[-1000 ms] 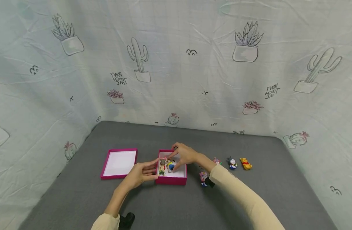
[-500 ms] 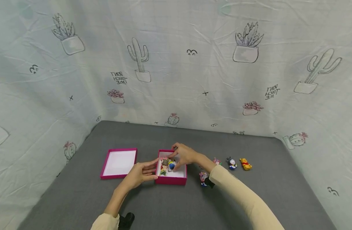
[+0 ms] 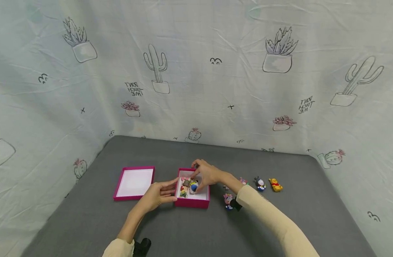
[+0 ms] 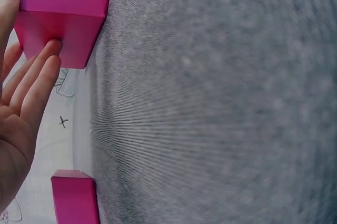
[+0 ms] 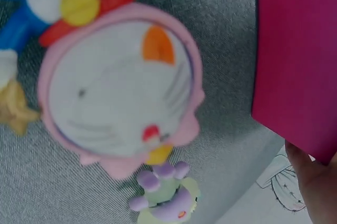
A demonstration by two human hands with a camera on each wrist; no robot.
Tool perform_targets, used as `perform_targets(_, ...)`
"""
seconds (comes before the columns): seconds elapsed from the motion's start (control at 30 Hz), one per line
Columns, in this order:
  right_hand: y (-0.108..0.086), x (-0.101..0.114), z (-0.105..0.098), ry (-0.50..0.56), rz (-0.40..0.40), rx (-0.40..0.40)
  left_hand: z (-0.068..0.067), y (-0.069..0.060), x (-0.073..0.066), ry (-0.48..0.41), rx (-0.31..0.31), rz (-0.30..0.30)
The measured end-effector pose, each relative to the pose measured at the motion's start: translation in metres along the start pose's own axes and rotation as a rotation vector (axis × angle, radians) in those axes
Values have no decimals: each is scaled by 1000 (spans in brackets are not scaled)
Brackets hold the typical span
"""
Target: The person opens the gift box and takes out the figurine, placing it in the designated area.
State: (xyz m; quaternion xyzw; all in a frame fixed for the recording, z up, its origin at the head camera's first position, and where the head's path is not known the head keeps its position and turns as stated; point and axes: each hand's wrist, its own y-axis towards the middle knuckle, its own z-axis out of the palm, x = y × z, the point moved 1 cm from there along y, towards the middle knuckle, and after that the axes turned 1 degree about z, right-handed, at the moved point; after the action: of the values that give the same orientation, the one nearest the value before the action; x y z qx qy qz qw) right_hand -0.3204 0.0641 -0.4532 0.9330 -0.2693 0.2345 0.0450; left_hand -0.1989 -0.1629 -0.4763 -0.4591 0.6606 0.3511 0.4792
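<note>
A magenta box (image 3: 191,203) with a white inside stands at mid-table. Several small figurines (image 3: 184,186) lie in its left half. My left hand (image 3: 152,196) rests along its left side; in the left wrist view straight fingers (image 4: 45,84) touch the wall and the thumb lies at the corner. My right hand (image 3: 207,174) reaches over the right rim and pinches a blue, white and yellow figurine (image 3: 194,187) inside the box, between thumb and fingers. The right wrist view shows that hand only partly, behind the magenta wall (image 5: 300,60).
Left of the box lies a shallow magenta lid (image 3: 136,182), white side up. Right of it stand a pink-hooded cat figurine (image 3: 228,201), a dark-and-white figurine (image 3: 260,184) and a yellow bear in red (image 3: 275,185). A purple-green figurine (image 5: 168,197) shows in the right wrist view.
Inside the box the figurines have shifted slightly to the right, and the brown-topped one has turned a little. Both hands stay nearly where they were. The head view has moved slightly.
</note>
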Motion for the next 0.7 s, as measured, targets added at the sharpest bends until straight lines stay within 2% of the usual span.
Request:
perform_targets(0.2,-5,0,-7,72,-50,-28,0,1,-2,2,5,-9)
perform_targets(0.53,-17,7,-18,56,-101,-96,-1,-1,-2,15,17,3)
perform_targets(0.7,-24,13,-25,118,-113,-114,-1,-1,-1,13,13,0)
